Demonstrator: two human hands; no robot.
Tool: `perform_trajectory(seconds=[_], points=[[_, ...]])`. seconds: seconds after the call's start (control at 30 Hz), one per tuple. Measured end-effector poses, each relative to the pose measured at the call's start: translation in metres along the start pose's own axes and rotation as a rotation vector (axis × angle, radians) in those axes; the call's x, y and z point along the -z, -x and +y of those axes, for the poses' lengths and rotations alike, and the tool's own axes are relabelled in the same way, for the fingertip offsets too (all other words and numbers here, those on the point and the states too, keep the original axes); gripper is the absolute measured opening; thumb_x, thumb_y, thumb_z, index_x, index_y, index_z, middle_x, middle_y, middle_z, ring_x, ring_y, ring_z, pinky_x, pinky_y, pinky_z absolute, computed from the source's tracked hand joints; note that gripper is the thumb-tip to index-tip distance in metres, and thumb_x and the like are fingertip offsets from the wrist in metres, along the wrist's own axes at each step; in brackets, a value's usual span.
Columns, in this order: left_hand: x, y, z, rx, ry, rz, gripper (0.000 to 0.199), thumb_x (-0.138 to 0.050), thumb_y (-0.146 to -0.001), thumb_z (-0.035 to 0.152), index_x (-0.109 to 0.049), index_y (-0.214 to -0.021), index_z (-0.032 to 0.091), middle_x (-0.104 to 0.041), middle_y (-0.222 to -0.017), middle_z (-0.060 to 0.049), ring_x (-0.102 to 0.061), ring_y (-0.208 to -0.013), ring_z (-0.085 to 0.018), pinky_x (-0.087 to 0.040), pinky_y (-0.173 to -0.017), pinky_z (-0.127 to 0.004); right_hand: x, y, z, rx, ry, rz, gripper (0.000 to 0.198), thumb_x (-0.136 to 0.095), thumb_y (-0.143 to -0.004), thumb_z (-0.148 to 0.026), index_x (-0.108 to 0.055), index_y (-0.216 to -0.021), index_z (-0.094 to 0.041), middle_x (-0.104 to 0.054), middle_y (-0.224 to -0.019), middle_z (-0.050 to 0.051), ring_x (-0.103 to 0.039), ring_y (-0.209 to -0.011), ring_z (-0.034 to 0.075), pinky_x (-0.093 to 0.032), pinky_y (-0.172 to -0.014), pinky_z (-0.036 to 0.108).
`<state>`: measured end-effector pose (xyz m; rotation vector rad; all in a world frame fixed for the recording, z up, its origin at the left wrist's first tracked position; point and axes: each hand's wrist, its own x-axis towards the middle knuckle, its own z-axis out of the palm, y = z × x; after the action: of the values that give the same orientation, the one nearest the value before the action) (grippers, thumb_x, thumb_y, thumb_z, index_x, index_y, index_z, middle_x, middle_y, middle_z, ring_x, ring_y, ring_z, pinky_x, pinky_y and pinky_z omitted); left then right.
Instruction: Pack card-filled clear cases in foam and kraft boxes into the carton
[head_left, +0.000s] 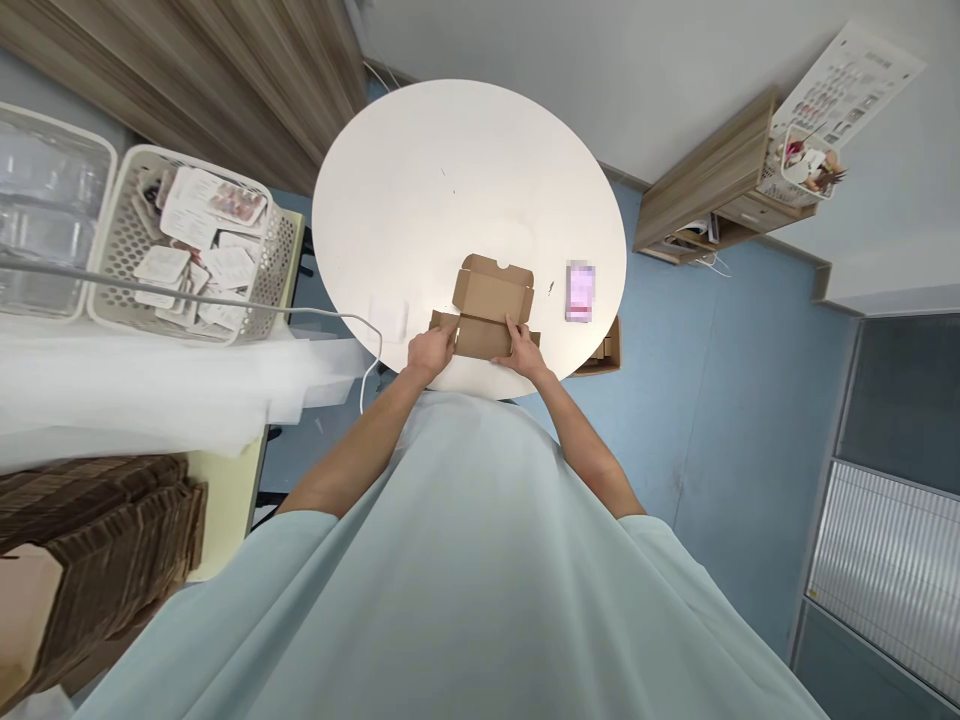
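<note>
An unfolded brown cardboard box [491,292] lies on the round white table [420,160] near its front edge. Its lid panel with a small notch points away from me, and short flaps stick out at its sides. My left hand [433,350] grips the near left corner and side flap of the cardboard. On the near right part, my right hand [523,352] pinches the panel, thumb on top and the other fingers at the edge. Right of the box rests a pink and purple packet [580,291], blurred out. A pale flat square [388,319] sits left of my left hand.
At left, a white basket [112,235] holds cards and packets, beside a bin of clear plastic [52,200]. White sheeting [172,385] and stacked flat cardboard [127,540] lie nearer me. A white cable [315,311] crosses to the table. An open carton [611,350] stands below right.
</note>
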<state>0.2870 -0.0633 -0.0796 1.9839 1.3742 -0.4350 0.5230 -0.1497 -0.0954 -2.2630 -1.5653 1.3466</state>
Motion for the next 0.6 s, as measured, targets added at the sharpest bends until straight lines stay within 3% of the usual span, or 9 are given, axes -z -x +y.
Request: perform_trajectory(seconds=[0.13, 0.27, 0.4, 0.5, 0.6], points=[[0.004, 0.001, 0.001, -0.027, 0.028, -0.013, 0.057, -0.051, -0.104, 0.024, -0.061, -0.160, 0.025, -0.076, -0.135, -0.018, -0.073, -0.125, -0.040, -0.058, -0.099, -0.048, 0.002, 0.000, -0.001, -0.001, 0.008, 0.000, 0.117, -0.090, -0.092, -0.036, -0.017, -0.183, -0.031, -0.032, -0.176, 0.023, -0.063, -0.144, 0.040, -0.056, -0.118, 0.055], [0.001, 0.005, -0.004, 0.099, 0.080, 0.176, 0.062, -0.052, -0.104, 0.023, -0.051, -0.166, 0.022, -0.062, -0.153, -0.021, -0.067, -0.134, -0.039, -0.059, -0.100, -0.047, 0.001, 0.001, 0.000, 0.001, 0.003, -0.012, 0.119, -0.088, -0.094, -0.037, -0.010, -0.184, -0.037, -0.030, -0.177, 0.021, -0.060, -0.147, 0.038, -0.057, -0.116, 0.053], [-0.005, 0.006, -0.011, 0.239, 0.120, 0.193, 0.041, -0.056, -0.104, 0.030, -0.066, -0.141, 0.017, -0.061, -0.149, -0.024, -0.065, -0.134, -0.041, -0.060, -0.102, -0.050, 0.001, 0.001, 0.001, 0.009, 0.018, -0.017, 0.120, -0.087, -0.094, -0.038, -0.007, -0.184, -0.038, -0.030, -0.177, 0.021, -0.060, -0.148, 0.039, -0.057, -0.116, 0.054], [-0.007, 0.007, -0.010, 0.202, 0.145, 0.190, 0.027, -0.055, -0.105, 0.030, -0.071, -0.125, 0.020, -0.065, -0.144, -0.021, -0.066, -0.131, -0.038, -0.059, -0.102, -0.048, 0.001, 0.001, 0.002, 0.017, 0.024, -0.019, 0.120, -0.087, -0.095, -0.040, -0.006, -0.184, -0.038, -0.031, -0.176, 0.021, -0.060, -0.147, 0.039, -0.057, -0.116, 0.053], [-0.007, 0.008, -0.001, 0.166, 0.191, 0.169, 0.025, -0.059, -0.105, 0.033, -0.068, -0.124, 0.020, -0.070, -0.139, -0.018, -0.070, -0.124, -0.036, -0.058, -0.102, -0.046, 0.000, 0.000, 0.002, 0.024, 0.029, -0.016, 0.120, -0.087, -0.095, -0.041, -0.007, -0.184, -0.037, -0.031, -0.177, 0.022, -0.062, -0.145, 0.038, -0.057, -0.116, 0.053]])
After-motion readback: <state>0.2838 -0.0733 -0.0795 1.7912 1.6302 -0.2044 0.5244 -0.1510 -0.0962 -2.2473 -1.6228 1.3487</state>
